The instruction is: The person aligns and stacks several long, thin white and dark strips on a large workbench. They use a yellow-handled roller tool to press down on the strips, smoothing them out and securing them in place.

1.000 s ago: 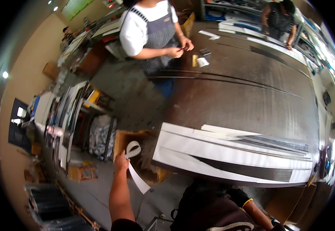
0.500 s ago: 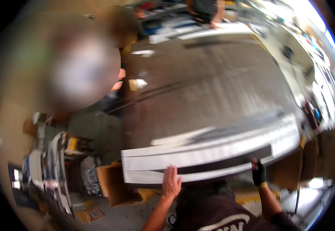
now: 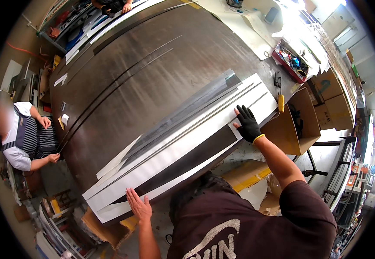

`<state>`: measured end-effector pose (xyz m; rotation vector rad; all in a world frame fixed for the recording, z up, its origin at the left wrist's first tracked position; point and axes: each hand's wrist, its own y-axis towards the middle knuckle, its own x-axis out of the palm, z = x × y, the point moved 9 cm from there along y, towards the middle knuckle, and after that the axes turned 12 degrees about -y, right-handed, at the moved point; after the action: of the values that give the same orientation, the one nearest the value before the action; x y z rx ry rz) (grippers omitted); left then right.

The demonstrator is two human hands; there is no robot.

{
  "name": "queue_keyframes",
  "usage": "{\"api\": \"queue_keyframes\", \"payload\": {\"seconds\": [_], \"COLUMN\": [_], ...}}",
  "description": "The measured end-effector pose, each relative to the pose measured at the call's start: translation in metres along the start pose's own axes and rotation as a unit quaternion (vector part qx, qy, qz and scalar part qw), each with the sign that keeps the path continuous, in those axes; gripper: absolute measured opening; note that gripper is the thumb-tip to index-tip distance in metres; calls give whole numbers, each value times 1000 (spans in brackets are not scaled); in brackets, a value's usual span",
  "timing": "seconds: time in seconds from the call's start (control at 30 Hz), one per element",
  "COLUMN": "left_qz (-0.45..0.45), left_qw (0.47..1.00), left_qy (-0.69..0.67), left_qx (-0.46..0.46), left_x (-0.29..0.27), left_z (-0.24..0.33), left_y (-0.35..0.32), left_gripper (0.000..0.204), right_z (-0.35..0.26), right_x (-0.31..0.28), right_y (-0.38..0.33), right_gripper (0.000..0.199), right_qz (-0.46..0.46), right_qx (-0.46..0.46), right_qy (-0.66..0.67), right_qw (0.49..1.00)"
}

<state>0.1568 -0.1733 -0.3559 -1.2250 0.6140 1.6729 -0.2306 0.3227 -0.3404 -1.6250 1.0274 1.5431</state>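
A long white sheet [image 3: 174,151] lies along the near edge of the large dark table, with a dark strip [image 3: 196,154] showing along it. My bare left hand [image 3: 139,206] rests flat at the sheet's near left part, fingers stretched out together, by the strip's pointed left end. Toward the sheet's right end, my right hand [image 3: 248,125], in a black glove with some fingertips bare, lies with fingers spread beside the strip's wide end. Neither hand grips anything. Thin grey strips [image 3: 181,111] lie just beyond the sheet.
A yellow-handled tool [image 3: 281,103] lies at the table's right edge, near a red box of tools [image 3: 294,62]. Open cardboard boxes [image 3: 288,134] stand below. A co-worker [image 3: 28,129] at the left touches long thin dark strips [image 3: 109,88]. Another person's hands [image 3: 127,7] show at the far edge.
The view has turned, so the table now slants up to the right, and it is sharper. My right hand has its fingers spread flatter on the sheet; my left stays at the near edge.
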Motion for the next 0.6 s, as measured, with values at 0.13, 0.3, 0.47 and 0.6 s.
{"api": "queue_keyframes", "payload": {"seconds": [0.13,0.3,0.47,0.6], "left_qz": [-19,-52,-75,-83], "left_qw": [999,998,994,993], "left_qy": [32,24,30,37], "left_qx": [-6,-40,-68,-71], "left_x": [3,14,21,27], "left_z": [-3,-7,-10,-15], "left_y": [12,14,13,14], "left_gripper": [83,86,92,94], "right_z": [-11,-7,-3,1], "right_x": [12,20,22,17], "right_y": [1,-2,-4,-5], "right_gripper": [74,78,78,75], "right_qz": [-9,-1,-2,6], "right_qx": [-51,-57,-53,-51], "right_qy": [0,5,15,33], "right_qw": [999,998,998,998]}}
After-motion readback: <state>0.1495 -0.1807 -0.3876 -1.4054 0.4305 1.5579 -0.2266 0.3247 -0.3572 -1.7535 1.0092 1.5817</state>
